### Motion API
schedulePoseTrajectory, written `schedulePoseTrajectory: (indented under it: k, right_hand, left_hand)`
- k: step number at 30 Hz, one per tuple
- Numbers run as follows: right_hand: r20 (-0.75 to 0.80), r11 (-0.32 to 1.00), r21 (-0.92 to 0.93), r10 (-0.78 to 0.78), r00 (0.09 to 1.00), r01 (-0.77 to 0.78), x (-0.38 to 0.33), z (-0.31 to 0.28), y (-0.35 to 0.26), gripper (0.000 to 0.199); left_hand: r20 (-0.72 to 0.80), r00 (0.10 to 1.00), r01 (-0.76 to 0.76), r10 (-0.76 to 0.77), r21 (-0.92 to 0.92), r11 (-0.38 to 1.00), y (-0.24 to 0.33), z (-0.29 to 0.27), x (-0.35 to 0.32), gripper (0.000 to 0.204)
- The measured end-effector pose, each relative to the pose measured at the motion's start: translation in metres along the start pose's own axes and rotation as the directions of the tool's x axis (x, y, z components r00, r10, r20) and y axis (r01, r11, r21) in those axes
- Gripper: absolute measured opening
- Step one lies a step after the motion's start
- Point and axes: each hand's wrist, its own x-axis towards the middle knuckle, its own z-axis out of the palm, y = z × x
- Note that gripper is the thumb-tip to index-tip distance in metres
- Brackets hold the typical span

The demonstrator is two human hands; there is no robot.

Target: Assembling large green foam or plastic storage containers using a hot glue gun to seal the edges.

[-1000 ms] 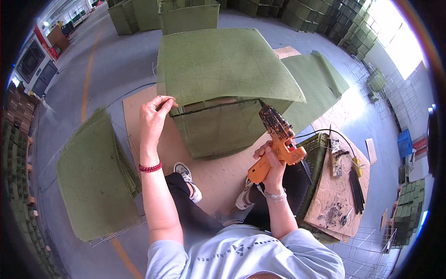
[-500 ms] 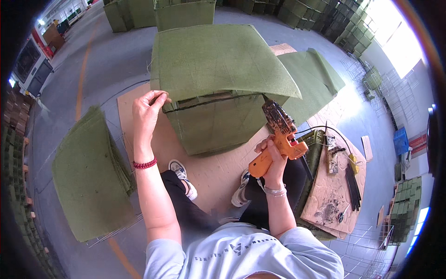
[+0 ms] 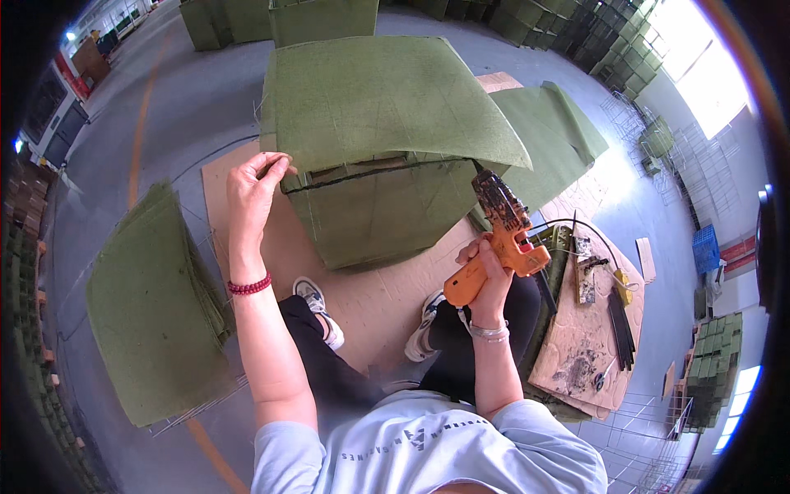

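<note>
A box covered in green mesh-like fabric (image 3: 370, 226) stands before me, its top sheet (image 3: 387, 99) raised a little along the near edge. Through the gap, thin wires show above a black glue line (image 3: 362, 175) running along the front rim. My left hand (image 3: 259, 185) is closed in a pinch at the sheet's near left corner; the fingertips partly hide what they grip. In my right hand (image 3: 491, 276) is an orange glue gun (image 3: 498, 239), its nozzle end smeared black. The gun's tip is by the right end of the glue line, under the sheet's edge.
Stacked green fabric sheets (image 3: 152, 313) lie at left, and another green sheet (image 3: 555, 148) lies behind the box at right. Brown cardboard (image 3: 247, 222) covers the floor beneath. Black glue sticks (image 3: 621, 329) and scissors (image 3: 603, 377) rest on a stained board (image 3: 568, 354) at right.
The glue gun has shifted slightly right and up along the rim. My left hand has moved slightly left and up, still pinched at the corner. The whole view has shifted a little.
</note>
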Motion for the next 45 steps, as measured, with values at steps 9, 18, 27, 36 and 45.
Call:
schedulePoseTrajectory:
  k: [9,18,27,36,45]
  right_hand:
    - [-0.011,1.000,0.027,0.005,1.000,-0.004,0.003,-0.003,-0.002,0.016]
    - [0.002,1.000,0.003,0.030,1.000,-0.030,-0.005,0.006,0.002,0.017]
    - [0.056,0.998,-0.015,0.069,0.996,-0.069,-0.014,0.014,0.005,0.019]
    - [0.065,0.996,-0.012,0.092,0.994,-0.091,-0.018,0.018,0.007,0.020]
    - [0.048,0.994,0.002,0.113,0.993,-0.113,-0.019,0.022,0.007,0.019]
  left_hand:
    - [-0.035,0.999,-0.001,0.002,0.035,0.999,0.001,0.001,0.000,0.014]
    - [-0.032,0.999,-0.032,0.031,-0.012,0.999,0.001,0.002,0.000,0.012]
    - [-0.030,0.999,-0.031,0.031,0.003,1.000,0.002,0.002,0.000,0.012]
    - [-0.028,0.999,-0.033,0.032,-0.008,0.999,-0.001,0.001,0.001,0.011]
    - [-0.026,0.999,-0.024,0.023,-0.021,0.999,0.000,0.000,0.000,0.012]
